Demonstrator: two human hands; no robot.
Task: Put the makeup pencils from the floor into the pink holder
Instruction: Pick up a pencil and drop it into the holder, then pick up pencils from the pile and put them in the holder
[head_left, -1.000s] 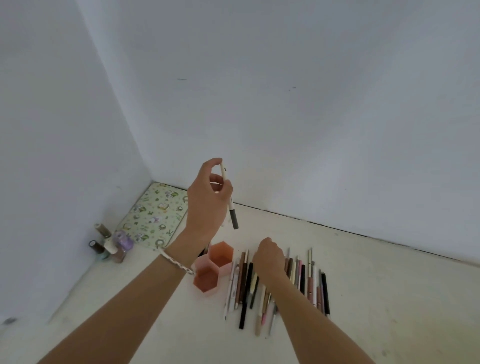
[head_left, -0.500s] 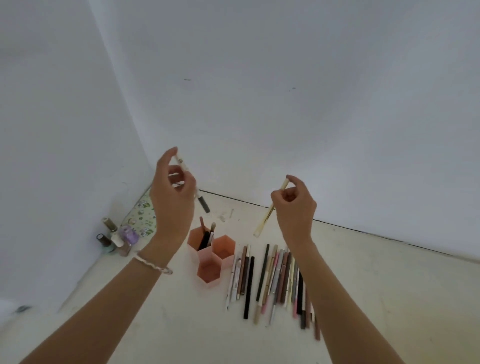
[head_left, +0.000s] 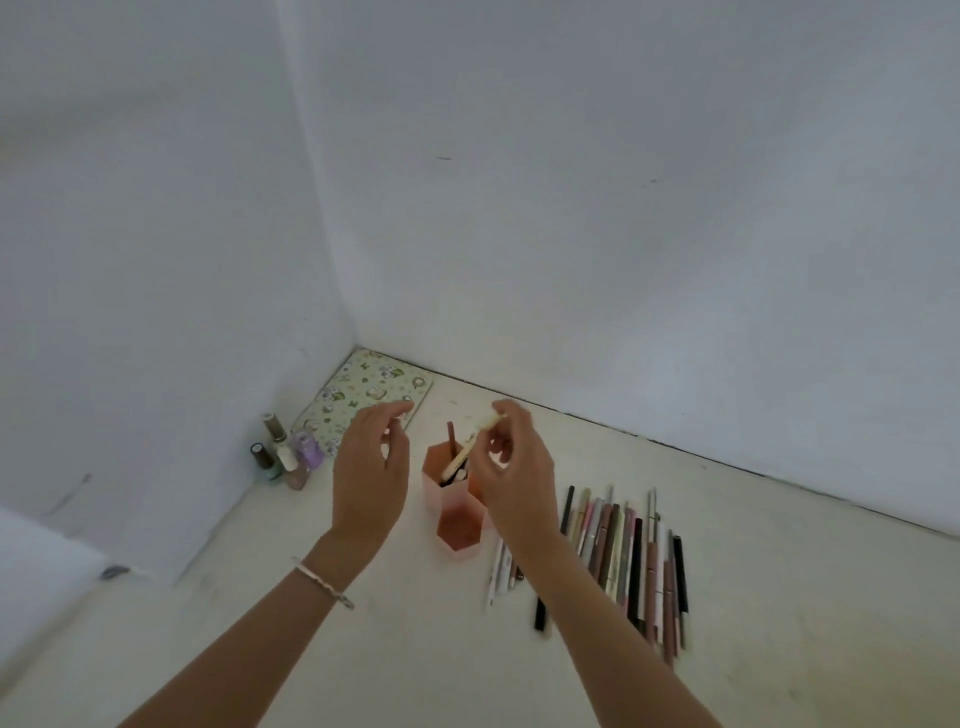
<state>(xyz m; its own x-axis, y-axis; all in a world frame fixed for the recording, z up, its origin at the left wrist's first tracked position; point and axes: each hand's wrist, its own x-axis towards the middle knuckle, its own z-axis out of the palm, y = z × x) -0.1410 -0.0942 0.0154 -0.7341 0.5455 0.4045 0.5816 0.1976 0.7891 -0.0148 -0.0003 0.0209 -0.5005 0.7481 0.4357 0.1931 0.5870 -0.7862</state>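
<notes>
The pink holder (head_left: 457, 525), made of hexagonal cups, stands on the floor near the corner with several pencils upright in its far cup. My right hand (head_left: 514, 467) is above it, pinching a cream pencil (head_left: 465, 452) whose lower end reaches into that far cup. My left hand (head_left: 371, 467) hovers just left of the holder with fingers apart and nothing in it. A row of makeup pencils (head_left: 623, 556) lies side by side on the floor to the holder's right, partly hidden by my right forearm.
Several nail polish bottles (head_left: 285, 457) stand against the left wall. A patterned green pad (head_left: 363, 395) lies flat in the corner behind them. White walls close in on the left and at the back. Pale floor stretches to the right and front.
My left hand no longer holds its white pencil and now hangs open beside the holder. My right hand came down and left, bringing the cream pencil into the far cup.
</notes>
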